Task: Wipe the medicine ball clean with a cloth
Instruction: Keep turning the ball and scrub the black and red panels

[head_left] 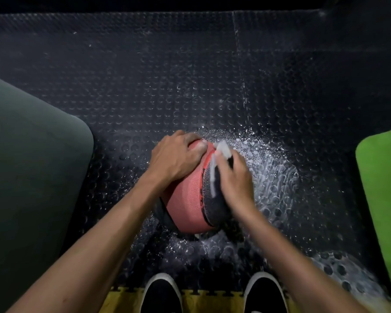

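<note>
Closest in, two black shoes [160, 294] are planted at the edge of the yellow puzzle mat [124, 298], and both forearms reach out over the studded black floor [190, 75]. The medicine ball [185, 204], red with a black panel, is sat on that floor right in front of the feet, ringed by white powdery dust [273, 175].

The ball is steadied from the top by the left hand [175, 158], fingers curled over the far upper edge, so that grip is clamped on the ball. The pale cloth [221, 152] is pinched by the right hand [234, 180] and pressed against the black panel; it's motion-blurred, so exactly how it's folded can't be told.

For this step to go well, the ball probably ought to be kept pinned so it isn't rolled into the dust, with a clean face of cloth turned out, and each wiped section rotated up, not down.

Further out, a dark green mat [32, 154] is seen on the left and a bright green one [384, 177] on the right.
</note>
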